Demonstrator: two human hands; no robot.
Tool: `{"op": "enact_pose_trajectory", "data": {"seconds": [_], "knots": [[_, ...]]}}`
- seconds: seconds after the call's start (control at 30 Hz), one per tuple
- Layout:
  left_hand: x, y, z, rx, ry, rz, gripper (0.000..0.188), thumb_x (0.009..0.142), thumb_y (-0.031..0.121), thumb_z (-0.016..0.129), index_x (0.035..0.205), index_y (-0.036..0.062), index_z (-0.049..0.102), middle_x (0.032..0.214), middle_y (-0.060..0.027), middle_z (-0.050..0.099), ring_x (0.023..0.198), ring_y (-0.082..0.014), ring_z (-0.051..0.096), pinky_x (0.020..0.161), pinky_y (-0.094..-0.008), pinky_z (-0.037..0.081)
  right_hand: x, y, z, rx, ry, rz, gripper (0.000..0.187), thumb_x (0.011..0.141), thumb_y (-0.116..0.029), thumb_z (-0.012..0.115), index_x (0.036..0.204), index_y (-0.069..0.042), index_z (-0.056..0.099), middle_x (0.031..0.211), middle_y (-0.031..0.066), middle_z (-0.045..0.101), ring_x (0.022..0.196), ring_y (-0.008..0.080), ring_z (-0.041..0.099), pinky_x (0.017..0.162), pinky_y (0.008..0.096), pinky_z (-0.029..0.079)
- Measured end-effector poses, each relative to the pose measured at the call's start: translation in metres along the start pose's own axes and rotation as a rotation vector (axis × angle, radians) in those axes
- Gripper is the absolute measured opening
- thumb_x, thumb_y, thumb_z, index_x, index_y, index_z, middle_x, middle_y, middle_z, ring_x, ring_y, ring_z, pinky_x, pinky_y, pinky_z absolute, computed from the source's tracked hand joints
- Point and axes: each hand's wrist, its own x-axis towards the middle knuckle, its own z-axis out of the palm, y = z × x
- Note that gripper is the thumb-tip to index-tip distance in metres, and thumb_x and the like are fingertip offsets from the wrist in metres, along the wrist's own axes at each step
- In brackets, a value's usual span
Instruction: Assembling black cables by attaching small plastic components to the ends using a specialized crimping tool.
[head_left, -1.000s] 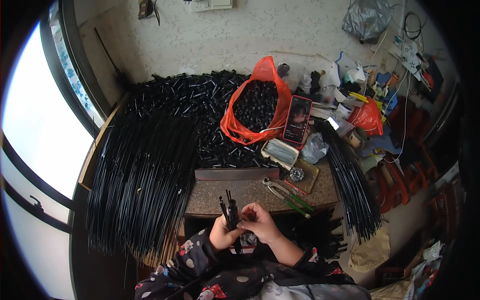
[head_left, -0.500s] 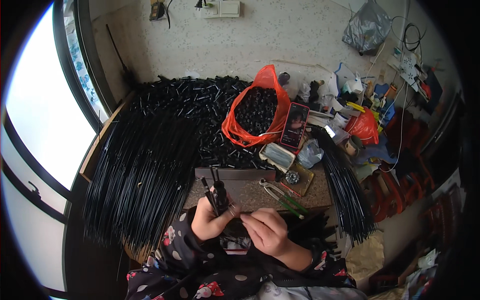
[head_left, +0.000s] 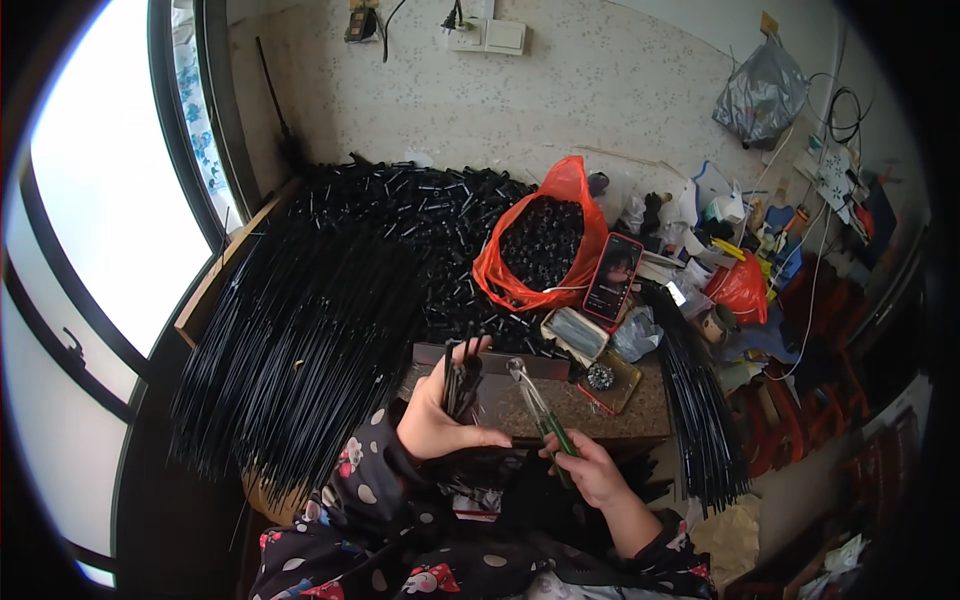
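Several thin black rods with a black socket-like part (head_left: 462, 388) stand upright in my left hand (head_left: 430, 420). Its fingers curl round them while the thumb stretches out to the right. My right hand (head_left: 592, 470) is closed round the green handles of a pair of end-cutting pincers (head_left: 540, 408). Their metal jaws point up and away, just right of the black parts and apart from them. Whether a fine wire sits at the bundle is too small to tell.
Long black rods (head_left: 290, 350) lie massed at left, with short black tubes (head_left: 400, 215) heaped behind. An orange-red bag (head_left: 580, 200) holds more black parts. A phone (head_left: 613, 280) leans beside it. Near it are a small tray (head_left: 575, 333), a metal ball-like cluster (head_left: 600, 377) and another rod bundle (head_left: 700, 410).
My right hand has picked the pincers up off the tabletop and brought them near the left hand. The left thumb has stretched outward. The whole view has shifted slightly.
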Motion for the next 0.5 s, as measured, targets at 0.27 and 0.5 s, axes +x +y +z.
{"op": "enact_pose_trajectory", "data": {"seconds": [0.27,0.5], "knots": [[0.001,-0.005,-0.011,0.020,0.175,0.090,0.112,0.043,0.034,0.088,0.131,-0.0044,0.029,0.119,-0.0114,0.052,0.104,-0.0117,0.050,0.091,-0.0267,0.037,-0.040,-0.080,0.045,-1.505,0.243,-1.090,0.018,0.058,-0.017,0.072,0.068,-0.006,0.061,0.097,0.0015,0.051,0.101,0.0301,0.042,0.084,0.0436,0.029],[-0.006,0.014,-0.015,0.019,0.215,0.052,0.100,0.046,0.032,0.087,0.125,-0.0035,0.038,0.100,-0.0066,0.061,0.092,-0.0091,0.054,0.082,-0.0254,0.044,-0.022,-0.075,0.030,-0.841,-0.162,-0.911,0.025,0.075,-0.020,0.065,0.082,0.003,0.061,0.099,0.0156,0.060,0.076,0.0368,0.062,0.055,0.0359,0.050]]}}
